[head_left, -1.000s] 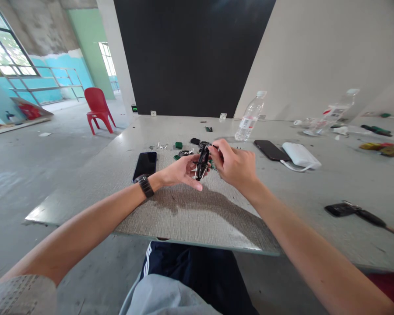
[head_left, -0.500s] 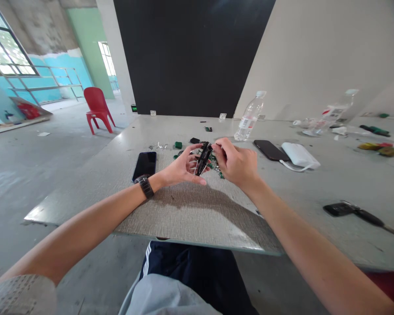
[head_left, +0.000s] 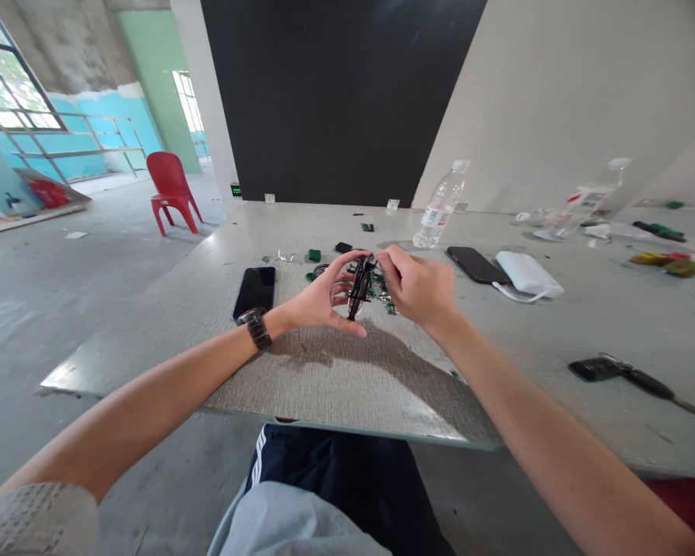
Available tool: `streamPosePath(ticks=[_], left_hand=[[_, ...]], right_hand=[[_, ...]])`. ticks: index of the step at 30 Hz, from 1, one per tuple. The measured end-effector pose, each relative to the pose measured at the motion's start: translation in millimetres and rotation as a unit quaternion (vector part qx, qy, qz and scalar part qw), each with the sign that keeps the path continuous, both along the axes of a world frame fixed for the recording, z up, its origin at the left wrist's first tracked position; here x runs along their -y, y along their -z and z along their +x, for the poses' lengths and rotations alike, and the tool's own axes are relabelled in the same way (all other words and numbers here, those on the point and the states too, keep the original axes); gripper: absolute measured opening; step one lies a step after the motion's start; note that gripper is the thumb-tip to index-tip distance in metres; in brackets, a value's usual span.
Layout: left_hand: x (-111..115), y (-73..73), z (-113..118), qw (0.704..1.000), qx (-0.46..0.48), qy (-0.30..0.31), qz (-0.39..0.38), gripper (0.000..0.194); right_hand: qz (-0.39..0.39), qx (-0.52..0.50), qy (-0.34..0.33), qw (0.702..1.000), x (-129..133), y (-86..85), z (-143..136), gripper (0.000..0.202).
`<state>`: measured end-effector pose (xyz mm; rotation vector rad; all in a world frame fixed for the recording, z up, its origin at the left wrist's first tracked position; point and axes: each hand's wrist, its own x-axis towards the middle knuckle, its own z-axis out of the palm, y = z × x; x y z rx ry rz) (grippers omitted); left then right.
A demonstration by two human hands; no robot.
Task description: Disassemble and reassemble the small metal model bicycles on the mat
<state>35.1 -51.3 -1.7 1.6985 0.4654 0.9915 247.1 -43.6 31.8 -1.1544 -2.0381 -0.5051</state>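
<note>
My left hand [head_left: 331, 297] grips a small black mechanical part [head_left: 360, 287] between its thumb and fingers, holding it up on edge above the table. At the top right of that part is my right hand [head_left: 412, 282], its thumb and forefinger pinched together. Whatever lies in this pinch is hidden or too small to name. Below and behind the hands, small green and silver pieces [head_left: 389, 304] lie in a loose pile, partly covered by my fingers. A green block [head_left: 313, 255] and a flat black piece [head_left: 344, 248] rest just beyond my left hand.
A dark phone [head_left: 255, 292] lies left of my left wrist. To the right are a clear bottle [head_left: 442, 205], another dark phone [head_left: 476, 265], a white power bank [head_left: 529, 274] and keys [head_left: 599, 368] beside a black-handled tool [head_left: 649, 382]. The table's front edge [head_left: 347, 429] runs before my lap.
The black part has turned in my left hand and now stands more upright and edge-on. My right hand stays close to its top, nearly unmoved.
</note>
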Motion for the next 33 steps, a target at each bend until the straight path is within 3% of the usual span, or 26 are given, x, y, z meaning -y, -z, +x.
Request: streamPosePath(ticks=[4, 7, 13, 18, 23, 28, 33], left_hand=[[-5.0, 5.8, -1.9, 1.0, 0.003, -0.01, 0.011, 0.119], [-10.1, 10.7, -4.3, 0.999, -0.006, -0.013, 0.031, 0.118], [-15.5, 16.6, -5.2, 0.999, -0.023, -0.029, 0.033, 0.122], [-15.7, 15.4, -3.4, 0.998, -0.025, -0.041, 0.034, 0.125], [-18.1, 16.1, -3.3, 0.998, -0.029, -0.035, 0.044, 0.126], [-16.4, 16.7, -1.4, 0.998, -0.024, -0.027, 0.048, 0.121], [-10.3, 11.6, -0.4, 0.996, -0.035, -0.041, 0.065, 0.131]], right_hand=[[-0.163, -0.048, -0.1, 0.98, -6.6, 1.2, -2.0, 0.059], [-0.228, -0.075, -0.155, 0.958, -9.4, 3.3, -2.9, 0.061], [-0.232, -0.015, -0.174, 0.957, -4.6, 2.4, 0.4, 0.05], [-0.151, 0.033, -0.123, 0.98, -2.8, 6.2, 0.1, 0.048], [-0.112, 0.002, -0.133, 0.985, -0.7, 8.5, -2.0, 0.051], [-0.149, -0.07, -0.204, 0.965, 4.0, 2.6, -5.7, 0.056], [-0.167, -0.09, -0.216, 0.958, 3.8, 0.3, -7.3, 0.058]])
